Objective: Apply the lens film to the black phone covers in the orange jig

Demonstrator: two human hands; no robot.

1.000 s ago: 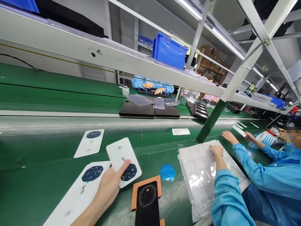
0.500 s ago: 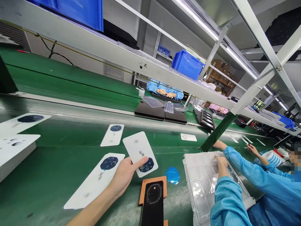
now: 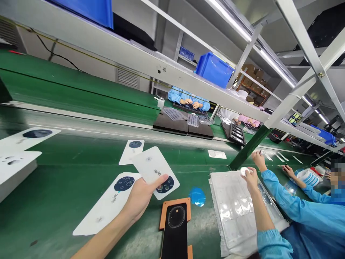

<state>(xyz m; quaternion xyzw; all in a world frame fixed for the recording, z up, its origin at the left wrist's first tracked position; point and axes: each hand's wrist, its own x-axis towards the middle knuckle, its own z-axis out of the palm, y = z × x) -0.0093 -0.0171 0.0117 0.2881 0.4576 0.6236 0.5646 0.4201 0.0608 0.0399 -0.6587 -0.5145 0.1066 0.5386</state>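
Observation:
My left hand (image 3: 138, 198) is closed on a white printed card (image 3: 152, 165), thumb on top across its dark blue octagonal patch with circles. The card is held tilted above the green work surface. Beneath and left of the hand lies a longer white card (image 3: 107, 208) with a similar dark patch, partly covered by my fingers. Behind the held card lies a smaller white card (image 3: 129, 156). To the right of my wrist, a black phone-shaped plate (image 3: 175, 230) with an octagonal outline sits in an orange fixture (image 3: 188, 208). My right hand is out of view.
A round blue film (image 3: 197, 196) lies right of the fixture. Further right, a co-worker's hands (image 3: 250, 176) work over a clear plastic tray (image 3: 229, 212). More white cards (image 3: 16, 169) are stacked at the left. A green-and-white post (image 3: 250, 147) rises right of centre.
My left hand and its card have shifted slightly left and up. The co-worker's near hand has lifted from the tray with a small white round piece; their other hand now shows beyond the post.

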